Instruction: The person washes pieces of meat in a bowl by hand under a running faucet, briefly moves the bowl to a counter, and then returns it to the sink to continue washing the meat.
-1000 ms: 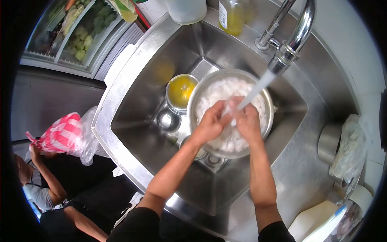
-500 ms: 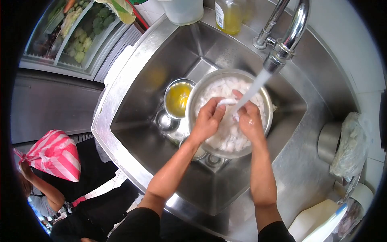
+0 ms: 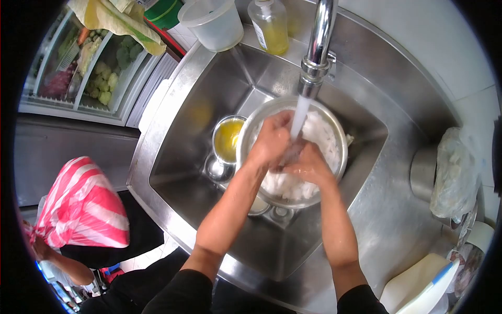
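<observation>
A round metal bowl [image 3: 342,157] stands in the sink, filled with pale, soft white pieces [image 3: 321,131] of raw food in water; their exact kind is unclear. Water runs from the faucet [image 3: 312,78] into it. Over the bowl's left half is my left hand [image 3: 273,138], with bent fingers partly behind the stream. My right hand [image 3: 308,163] is lower and to the right, its fingers reaching left beneath the left hand. Both hands meet under the water. Blur and the stream hide the fingertips, so anything between them cannot be made out.
Left of the bowl in the steel sink [image 3: 178,172] is a metal cup of yellow liquid [image 3: 228,138]. A soap bottle [image 3: 271,31] and a plastic tub [image 3: 214,26] stand on the back rim. At left, a person holds a striped bag [image 3: 86,209].
My hands have come together lower under the stream; the white piece between them no longer shows. The view has shifted, and the striped bag appears larger and nearer the sink.
</observation>
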Action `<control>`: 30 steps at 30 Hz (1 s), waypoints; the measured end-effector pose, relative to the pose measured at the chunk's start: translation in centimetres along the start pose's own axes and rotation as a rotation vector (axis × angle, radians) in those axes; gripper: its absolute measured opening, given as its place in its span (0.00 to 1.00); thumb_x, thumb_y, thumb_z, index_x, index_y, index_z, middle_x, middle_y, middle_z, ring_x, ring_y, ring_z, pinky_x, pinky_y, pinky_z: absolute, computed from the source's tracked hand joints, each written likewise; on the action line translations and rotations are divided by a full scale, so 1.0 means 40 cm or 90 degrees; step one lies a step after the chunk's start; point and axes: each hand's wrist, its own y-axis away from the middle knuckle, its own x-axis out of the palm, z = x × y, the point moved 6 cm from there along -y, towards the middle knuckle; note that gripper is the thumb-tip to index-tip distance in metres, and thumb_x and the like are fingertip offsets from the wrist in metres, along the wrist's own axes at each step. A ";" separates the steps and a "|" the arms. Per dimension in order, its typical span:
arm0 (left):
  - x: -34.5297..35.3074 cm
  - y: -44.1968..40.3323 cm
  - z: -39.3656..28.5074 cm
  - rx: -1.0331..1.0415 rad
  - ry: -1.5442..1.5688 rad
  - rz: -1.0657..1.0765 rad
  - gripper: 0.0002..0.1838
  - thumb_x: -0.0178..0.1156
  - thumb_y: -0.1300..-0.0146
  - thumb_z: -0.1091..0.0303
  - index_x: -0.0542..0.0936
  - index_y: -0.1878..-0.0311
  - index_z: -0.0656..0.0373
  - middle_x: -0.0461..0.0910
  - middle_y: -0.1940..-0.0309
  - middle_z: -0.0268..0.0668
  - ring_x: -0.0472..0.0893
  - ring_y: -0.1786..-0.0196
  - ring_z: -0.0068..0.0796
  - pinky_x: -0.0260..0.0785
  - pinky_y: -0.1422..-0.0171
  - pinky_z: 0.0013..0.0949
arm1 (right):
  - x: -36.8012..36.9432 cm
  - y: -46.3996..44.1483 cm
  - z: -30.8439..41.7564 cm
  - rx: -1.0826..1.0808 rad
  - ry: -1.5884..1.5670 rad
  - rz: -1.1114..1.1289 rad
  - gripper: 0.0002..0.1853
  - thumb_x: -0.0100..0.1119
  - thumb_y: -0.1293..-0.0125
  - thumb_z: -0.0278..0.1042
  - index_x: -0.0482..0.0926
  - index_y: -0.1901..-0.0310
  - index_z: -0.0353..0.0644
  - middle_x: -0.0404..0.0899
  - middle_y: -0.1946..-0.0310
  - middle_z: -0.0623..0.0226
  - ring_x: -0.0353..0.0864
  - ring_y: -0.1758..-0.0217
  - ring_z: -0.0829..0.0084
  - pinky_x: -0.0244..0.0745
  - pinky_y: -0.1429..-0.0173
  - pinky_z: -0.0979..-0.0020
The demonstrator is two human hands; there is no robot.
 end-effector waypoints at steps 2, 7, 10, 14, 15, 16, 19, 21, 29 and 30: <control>0.006 -0.007 -0.020 -0.015 0.026 -0.017 0.15 0.57 0.29 0.68 0.76 0.47 0.69 0.74 0.72 0.33 0.70 0.72 0.23 0.67 0.68 0.29 | -0.017 0.003 0.021 0.002 -0.020 -0.039 0.28 0.79 0.62 0.38 0.80 0.58 0.32 0.85 0.61 0.51 0.85 0.52 0.56 0.77 0.46 0.61; 0.031 -0.001 -0.060 0.037 0.057 -0.048 0.13 0.58 0.29 0.68 0.75 0.47 0.64 0.76 0.72 0.34 0.77 0.70 0.25 0.71 0.64 0.29 | -0.020 -0.001 0.013 0.004 -0.093 -0.093 0.27 0.76 0.60 0.34 0.80 0.56 0.31 0.85 0.62 0.51 0.86 0.54 0.59 0.77 0.47 0.62; 0.024 0.010 -0.074 0.162 -0.100 -0.105 0.13 0.58 0.29 0.68 0.75 0.46 0.62 0.78 0.70 0.34 0.80 0.67 0.25 0.73 0.61 0.29 | -0.021 -0.001 0.017 -0.062 -0.084 -0.135 0.26 0.73 0.57 0.30 0.79 0.54 0.30 0.84 0.62 0.54 0.84 0.54 0.63 0.77 0.48 0.64; -0.018 0.042 -0.067 0.245 -0.179 -0.161 0.18 0.58 0.29 0.70 0.74 0.39 0.62 0.82 0.61 0.34 0.80 0.59 0.22 0.72 0.52 0.27 | -0.008 -0.004 -0.003 -0.124 -0.169 -0.156 0.23 0.69 0.49 0.28 0.78 0.49 0.32 0.84 0.58 0.58 0.82 0.52 0.73 0.79 0.49 0.68; -0.028 0.054 -0.053 0.214 -0.159 -0.147 0.19 0.57 0.29 0.70 0.73 0.37 0.62 0.82 0.57 0.35 0.80 0.54 0.23 0.71 0.49 0.27 | 0.009 -0.024 -0.041 -0.124 -0.236 -0.168 0.22 0.69 0.47 0.29 0.79 0.50 0.32 0.84 0.58 0.57 0.82 0.52 0.73 0.79 0.49 0.69; -0.027 0.070 -0.041 0.205 -0.166 -0.134 0.21 0.57 0.30 0.70 0.72 0.35 0.63 0.81 0.52 0.36 0.79 0.51 0.24 0.70 0.45 0.27 | 0.026 -0.044 -0.079 -0.125 -0.303 -0.181 0.20 0.69 0.45 0.31 0.79 0.50 0.33 0.83 0.58 0.56 0.83 0.52 0.73 0.79 0.49 0.70; -0.065 0.109 0.024 0.170 -0.127 -0.147 0.27 0.58 0.30 0.67 0.67 0.31 0.66 0.79 0.45 0.38 0.77 0.43 0.29 0.67 0.38 0.30 | 0.004 -0.018 -0.028 -0.121 -0.201 -0.250 0.15 0.68 0.48 0.38 0.83 0.62 0.37 0.84 0.68 0.54 0.85 0.63 0.60 0.79 0.57 0.62; -0.105 0.132 0.105 0.054 0.012 -0.111 0.28 0.60 0.33 0.66 0.69 0.32 0.66 0.78 0.44 0.39 0.75 0.42 0.31 0.65 0.35 0.32 | -0.016 0.015 0.007 -0.084 -0.186 -0.317 0.20 0.70 0.48 0.47 0.82 0.65 0.36 0.83 0.70 0.55 0.84 0.66 0.64 0.77 0.59 0.64; -0.114 0.147 0.160 0.019 -0.151 0.003 0.27 0.69 0.47 0.77 0.75 0.41 0.64 0.82 0.51 0.37 0.81 0.49 0.30 0.71 0.43 0.33 | 0.014 -0.010 0.008 -0.009 -0.335 -0.294 0.25 0.74 0.49 0.48 0.80 0.54 0.41 0.83 0.63 0.59 0.83 0.61 0.70 0.77 0.56 0.68; -0.110 0.147 0.159 0.040 -0.125 -0.010 0.24 0.67 0.48 0.79 0.77 0.45 0.65 0.83 0.53 0.38 0.82 0.52 0.31 0.73 0.46 0.31 | 0.017 -0.022 -0.004 -0.036 -0.344 -0.302 0.25 0.74 0.49 0.46 0.80 0.54 0.40 0.83 0.63 0.59 0.82 0.61 0.71 0.77 0.56 0.68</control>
